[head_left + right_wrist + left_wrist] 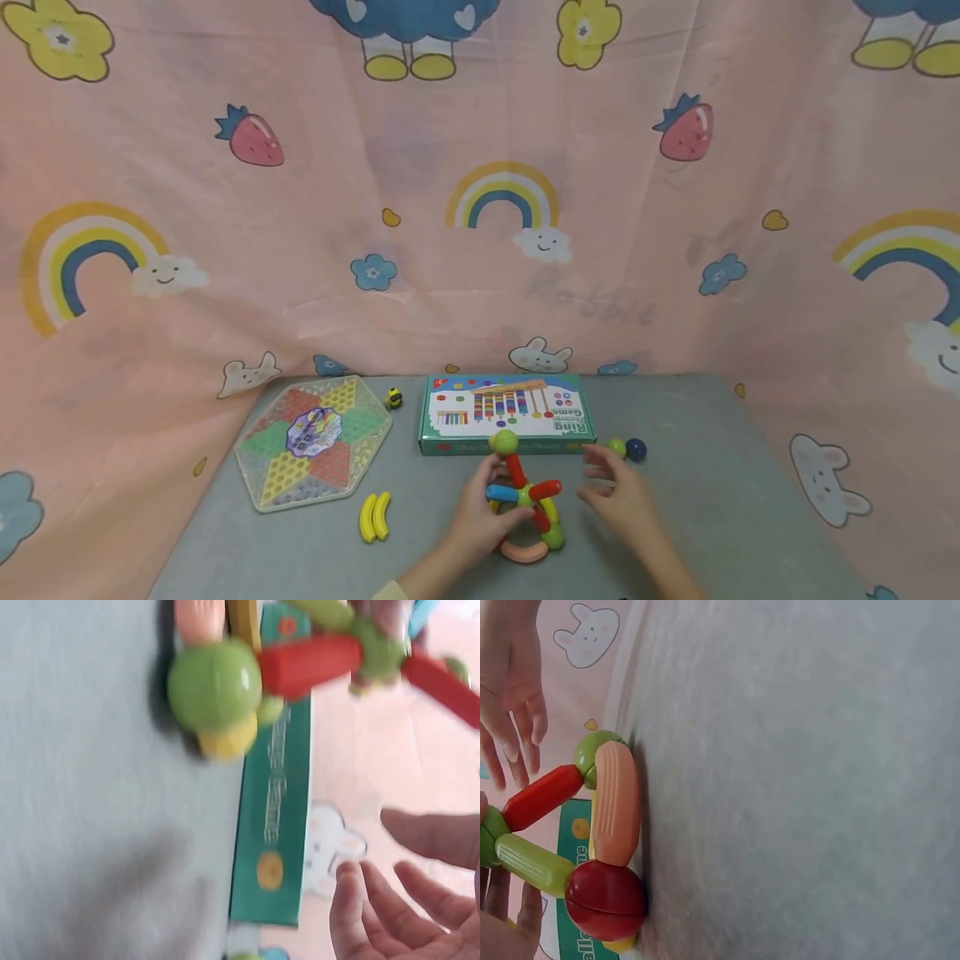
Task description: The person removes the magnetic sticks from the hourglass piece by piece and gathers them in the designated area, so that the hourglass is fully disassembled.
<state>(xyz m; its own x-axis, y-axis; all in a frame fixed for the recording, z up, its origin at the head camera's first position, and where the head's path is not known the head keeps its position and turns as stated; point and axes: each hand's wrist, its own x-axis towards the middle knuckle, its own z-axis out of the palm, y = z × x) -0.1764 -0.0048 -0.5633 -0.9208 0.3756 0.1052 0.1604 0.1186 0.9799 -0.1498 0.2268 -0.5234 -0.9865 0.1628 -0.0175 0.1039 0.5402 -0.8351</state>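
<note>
My left hand [480,510] holds a stick-and-ball construction toy [524,497], thumb and fingers at its green centre ball [379,649]. From that ball stick out red rods, a blue rod [502,493] and a light green rod [534,864]. A green ball [506,442] tops the upper red rod. Below, a curved orange rod [617,804] runs between a dark red ball [606,900] and a green ball [214,684] close to the table. My right hand [621,497] hovers just right of the toy, fingers spread and slightly bent, holding nothing.
A Ring Game box [506,414] lies behind the toy. Right of it are a green ball [617,448] and a dark blue ball [636,450]. Leftward lie two yellow curved rods [374,517], a hexagonal game board [315,442] and a small yellow-and-black figure [393,398].
</note>
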